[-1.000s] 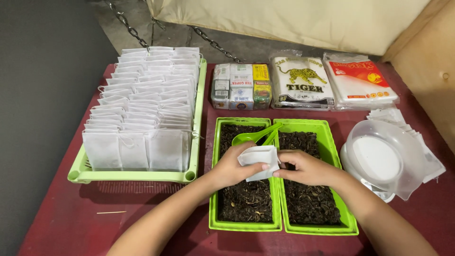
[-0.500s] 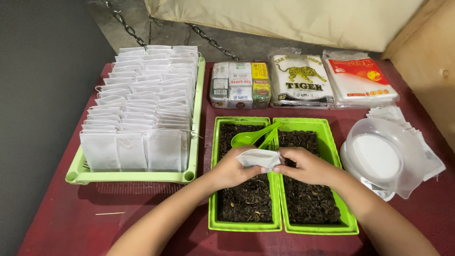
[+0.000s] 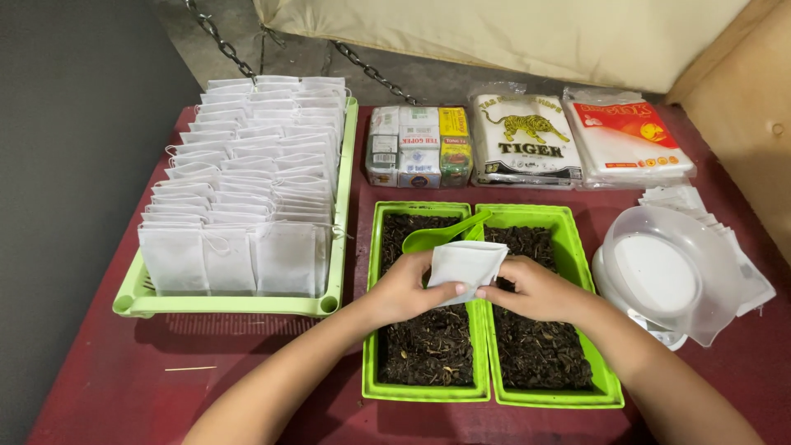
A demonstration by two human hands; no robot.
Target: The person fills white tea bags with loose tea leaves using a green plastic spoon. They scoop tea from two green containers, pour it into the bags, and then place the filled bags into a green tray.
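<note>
Your left hand (image 3: 409, 288): it reaches in from the lower left, and its fingers close on the left edge of the small white bag (image 3: 466, 267), thumb on the front.
Your right hand (image 3: 535, 288): it comes in from the lower right and pinches the bag's right lower edge, so both hands are clamped on the same bag, close together with the bag between them.
Small white bag: you hold it just above the seam where the two green trays meet, slightly tilted, flat face toward you.
Left green tray (image 3: 370, 330): it sits on the counter under your left hand, filled with dark loose tea leaves.
Right green tray (image 3: 589, 280): it touches the left one along its side and holds the same dark leaves.
Green scoop (image 3: 441, 236): it lies in the leaves just beyond the bag, handle slanting up to the right across the two trays' shared rims.
Counter (image 3: 124, 363): dark red, carrying everything here.
Clear plastic tub (image 3: 667, 276): it stands to the right of the trays, tilted, with flat white bags lying beneath and behind it.
Long green tray (image 3: 231, 305): it lies well left of you, packed with rows of upright white bags.
Far edge: a block of small boxes (image 3: 418, 145), a white packet (image 3: 526, 142) and a red and white packet (image 3: 626, 140) lie in a row.
</note>
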